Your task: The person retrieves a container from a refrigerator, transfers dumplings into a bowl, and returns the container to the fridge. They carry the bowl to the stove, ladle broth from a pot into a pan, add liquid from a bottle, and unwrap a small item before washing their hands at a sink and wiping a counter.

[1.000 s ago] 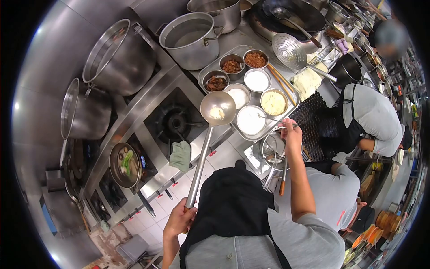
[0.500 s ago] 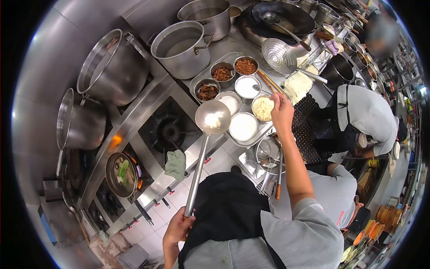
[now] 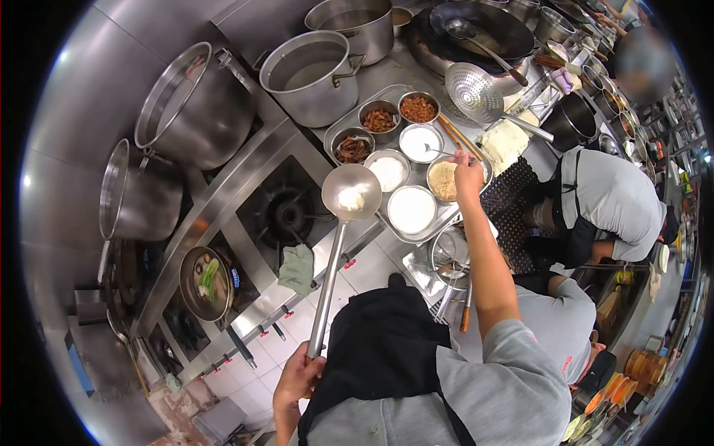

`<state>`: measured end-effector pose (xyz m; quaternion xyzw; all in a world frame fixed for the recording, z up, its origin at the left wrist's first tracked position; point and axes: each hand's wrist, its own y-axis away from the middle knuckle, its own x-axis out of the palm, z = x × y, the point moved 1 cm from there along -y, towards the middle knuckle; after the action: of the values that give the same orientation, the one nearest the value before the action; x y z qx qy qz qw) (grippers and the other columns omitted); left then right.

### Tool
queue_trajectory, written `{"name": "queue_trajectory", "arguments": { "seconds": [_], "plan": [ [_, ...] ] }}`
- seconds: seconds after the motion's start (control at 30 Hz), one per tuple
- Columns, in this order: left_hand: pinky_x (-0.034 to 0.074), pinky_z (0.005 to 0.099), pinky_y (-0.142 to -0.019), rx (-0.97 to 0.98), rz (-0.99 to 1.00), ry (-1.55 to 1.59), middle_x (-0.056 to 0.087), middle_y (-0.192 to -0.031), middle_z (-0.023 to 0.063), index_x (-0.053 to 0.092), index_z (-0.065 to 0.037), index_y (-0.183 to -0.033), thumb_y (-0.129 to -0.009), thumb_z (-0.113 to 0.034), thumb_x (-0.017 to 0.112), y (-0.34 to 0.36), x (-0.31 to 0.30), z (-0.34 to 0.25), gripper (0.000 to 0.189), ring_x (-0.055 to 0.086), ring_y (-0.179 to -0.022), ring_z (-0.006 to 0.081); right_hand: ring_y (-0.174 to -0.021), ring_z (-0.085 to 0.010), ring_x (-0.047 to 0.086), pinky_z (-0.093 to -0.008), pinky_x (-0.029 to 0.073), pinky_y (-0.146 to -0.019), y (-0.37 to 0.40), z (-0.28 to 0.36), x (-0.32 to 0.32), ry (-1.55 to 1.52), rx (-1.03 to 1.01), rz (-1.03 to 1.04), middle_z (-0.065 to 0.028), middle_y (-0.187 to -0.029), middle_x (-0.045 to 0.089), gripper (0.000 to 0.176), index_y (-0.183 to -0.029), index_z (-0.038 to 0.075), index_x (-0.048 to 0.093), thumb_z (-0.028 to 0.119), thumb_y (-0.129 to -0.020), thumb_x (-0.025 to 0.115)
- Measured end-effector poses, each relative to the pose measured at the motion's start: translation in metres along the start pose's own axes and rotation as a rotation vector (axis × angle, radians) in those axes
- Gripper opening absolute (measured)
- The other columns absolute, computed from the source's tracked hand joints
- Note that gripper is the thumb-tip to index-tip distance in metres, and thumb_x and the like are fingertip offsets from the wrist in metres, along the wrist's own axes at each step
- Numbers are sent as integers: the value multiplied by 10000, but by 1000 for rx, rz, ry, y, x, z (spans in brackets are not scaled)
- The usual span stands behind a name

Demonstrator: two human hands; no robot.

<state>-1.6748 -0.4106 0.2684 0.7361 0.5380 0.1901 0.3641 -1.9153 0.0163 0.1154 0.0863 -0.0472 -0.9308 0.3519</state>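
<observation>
My left hand [image 3: 299,375] is wrapped round the handle of a large ladle [image 3: 351,192], whose bowl holds a little pale powder and hangs between the stove and the tray. My right hand [image 3: 468,176] pinches the handle of a small spoon [image 3: 437,151], which reaches left to the bowl of white powder [image 3: 420,143]. Just beside that hand is a bowl of yellowish powder [image 3: 442,181]. Two more bowls of white stuff [image 3: 412,209] [image 3: 389,173] and several bowls of brown pieces [image 3: 379,120] share the metal tray [image 3: 405,236].
At left, a pan [image 3: 207,285] with green pieces sits on the stove near large pots [image 3: 195,108]. A green cloth [image 3: 296,269] hangs at the stove edge. A wok [image 3: 471,33] and a strainer [image 3: 474,93] are behind the tray. Two people [image 3: 613,201] [image 3: 554,320] bend at right.
My right hand has moved from above the yellowish powder's far edge so that the spoon now reaches the white powder bowl. Flames beside the pan no longer show. The view has shifted slightly.
</observation>
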Motion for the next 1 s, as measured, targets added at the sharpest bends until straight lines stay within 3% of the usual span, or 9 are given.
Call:
{"name": "queue_trajectory", "arguments": {
  "seconds": [0.17, 0.27, 0.33, 0.43, 1.0],
  "plan": [
    [291, 210, -344, -13, -2, 22, 467, -606, -13, 497, -60, -1080, -885, -134, 552, -3, 1, 3, 215, 377, -379, 62, -735, -179, 620, -278, 452, -720, -4, -9, 13, -11, -162, -19, -87, -786, 669, 249, -946, -14, 608, 198, -928, 480],
    [286, 212, -340, 4, 21, 32, 466, -604, -11, 494, -59, -1090, -887, -132, 550, -7, 1, 3, 223, 377, -375, 63, -601, -151, 570, -263, 451, -615, -5, -9, 14, 28, -80, 14, -88, -803, 671, 239, -955, 2, 599, 207, -931, 479],
    [286, 212, -340, 7, 27, 29, 466, -604, -11, 492, -57, -1090, -888, -134, 551, -7, 0, 1, 224, 378, -375, 63, -532, -96, 496, -236, 419, -522, -4, -7, 5, -254, 203, 53, -76, -846, 674, 232, -993, 28, 578, 228, -935, 475],
    [287, 212, -340, 11, 26, 21, 467, -604, -8, 491, -54, -1088, -889, -133, 550, -6, 2, -3, 223, 377, -374, 63, -524, -59, 430, -217, 395, -493, -5, -7, -8, -361, 353, 78, -49, -899, 673, 239, -1037, 56, 561, 253, -941, 468],
    [292, 216, -343, 21, 45, 42, 468, -614, 6, 474, -40, -1074, -888, -101, 519, -13, 5, -3, 200, 374, -378, 71, -514, -66, 415, -216, 396, -470, 7, -10, -40, -343, 311, 55, -53, -917, 663, 273, -1062, 45, 575, 271, -935, 488]
  ]
}}
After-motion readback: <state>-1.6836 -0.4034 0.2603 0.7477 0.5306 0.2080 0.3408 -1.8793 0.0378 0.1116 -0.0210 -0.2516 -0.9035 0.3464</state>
